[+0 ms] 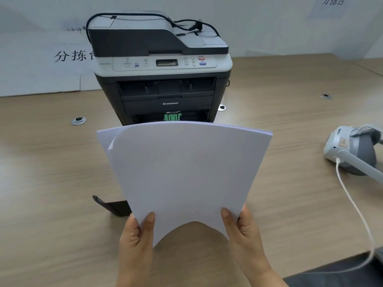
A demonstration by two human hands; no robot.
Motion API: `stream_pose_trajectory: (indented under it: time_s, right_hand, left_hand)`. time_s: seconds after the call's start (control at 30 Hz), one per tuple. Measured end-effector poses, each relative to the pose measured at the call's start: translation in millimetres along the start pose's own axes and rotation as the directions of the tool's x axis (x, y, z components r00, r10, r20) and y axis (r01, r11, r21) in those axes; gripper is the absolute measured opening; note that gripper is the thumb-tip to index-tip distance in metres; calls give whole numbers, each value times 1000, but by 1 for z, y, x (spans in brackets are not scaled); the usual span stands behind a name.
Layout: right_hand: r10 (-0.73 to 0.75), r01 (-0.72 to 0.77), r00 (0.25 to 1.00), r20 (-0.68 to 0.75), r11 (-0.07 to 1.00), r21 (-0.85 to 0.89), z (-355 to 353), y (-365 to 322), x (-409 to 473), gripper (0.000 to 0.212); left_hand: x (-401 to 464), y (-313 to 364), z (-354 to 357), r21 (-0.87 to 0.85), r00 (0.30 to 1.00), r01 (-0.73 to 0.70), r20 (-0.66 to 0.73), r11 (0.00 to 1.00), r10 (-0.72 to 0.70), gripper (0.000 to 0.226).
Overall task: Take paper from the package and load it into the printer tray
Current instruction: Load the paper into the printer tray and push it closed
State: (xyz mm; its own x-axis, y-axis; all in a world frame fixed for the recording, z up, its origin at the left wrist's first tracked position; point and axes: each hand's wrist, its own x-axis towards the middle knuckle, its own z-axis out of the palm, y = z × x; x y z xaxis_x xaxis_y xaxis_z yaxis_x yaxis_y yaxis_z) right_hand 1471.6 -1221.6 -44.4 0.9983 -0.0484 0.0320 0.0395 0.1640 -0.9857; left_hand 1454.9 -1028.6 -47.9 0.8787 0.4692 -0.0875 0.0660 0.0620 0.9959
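Observation:
A stack of white paper (184, 170) is held up in front of me, bowed across its width. My left hand (136, 243) grips its near left corner and my right hand (244, 235) grips its near right corner. Behind the sheets stands a dark grey and white printer (161, 69) with its lower slot open and a green part (172, 117) showing inside. The pulled-out black tray (113, 205) lies on the table under the paper; only its left corner shows. No paper package is in view.
The wooden table (51, 172) carries a grey-white headset (352, 150) with a white cable (356, 206) at the right. Round cable grommets (78, 120) sit in the tabletop. White boards with printed characters (41, 59) stand behind the printer.

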Motion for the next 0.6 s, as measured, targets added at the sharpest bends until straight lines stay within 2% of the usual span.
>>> stream_pose_trajectory:
  time_s: [0.23, 0.33, 0.6]
  right_hand:
    - [25, -25, 1000, -1, 998, -59, -1, 13, -4, 30]
    - [48, -49, 999, -10, 991, -127, 1, 17, -6, 31]
    - [58, -65, 998, -34, 970, -233, 9, 5, -2, 28]
  left_hand:
    - [-2, 1, 2, 41, 1000, 12, -30, 999, -10, 23]
    - [-4, 2, 4, 105, 999, 16, -42, 994, -11, 32]
    - [2, 9, 3, 179, 1000, 15, -8, 984, -14, 25]
